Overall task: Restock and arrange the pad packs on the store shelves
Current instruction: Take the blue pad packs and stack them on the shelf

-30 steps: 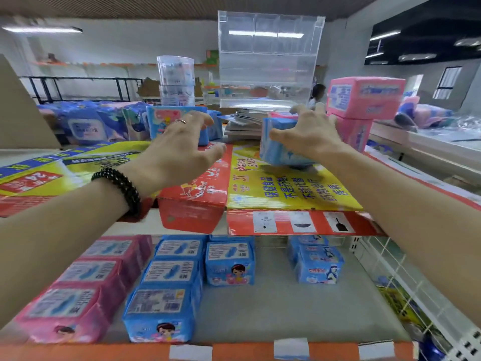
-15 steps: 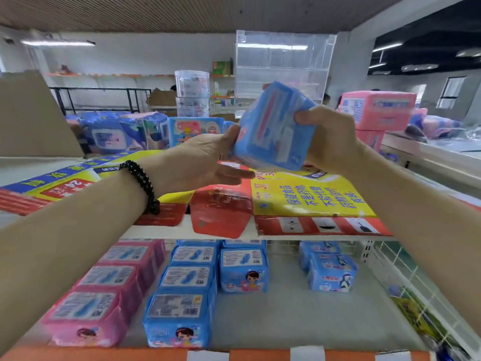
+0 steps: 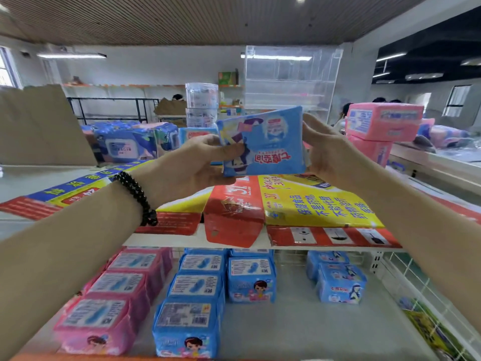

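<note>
I hold a blue pad pack (image 3: 270, 142) up in front of me above the top shelf, its printed front facing me upside down. My left hand (image 3: 192, 165) grips its left edge, thumb on the front. My right hand (image 3: 328, 149) grips its right edge. On the lower shelf (image 3: 299, 327) stand rows of packs: pink packs (image 3: 109, 306) at the left, blue packs (image 3: 192, 306) in the middle, a blue pack (image 3: 251, 278) beside them, and two smaller blue packs (image 3: 338, 280) at the right.
Flattened red and yellow cardboard (image 3: 294, 207) covers the top shelf. Behind it lie blue wipe packs (image 3: 125, 144), stacked clear tubs (image 3: 201, 105), a clear acrylic case (image 3: 289, 79) and pink packs (image 3: 382, 123). A white wire side panel (image 3: 421, 290) bounds the lower shelf at right.
My right hand lifted the blue pack off the top shelf. My left hand came over and took its left edge. The pack turned so its printed front faces me.
</note>
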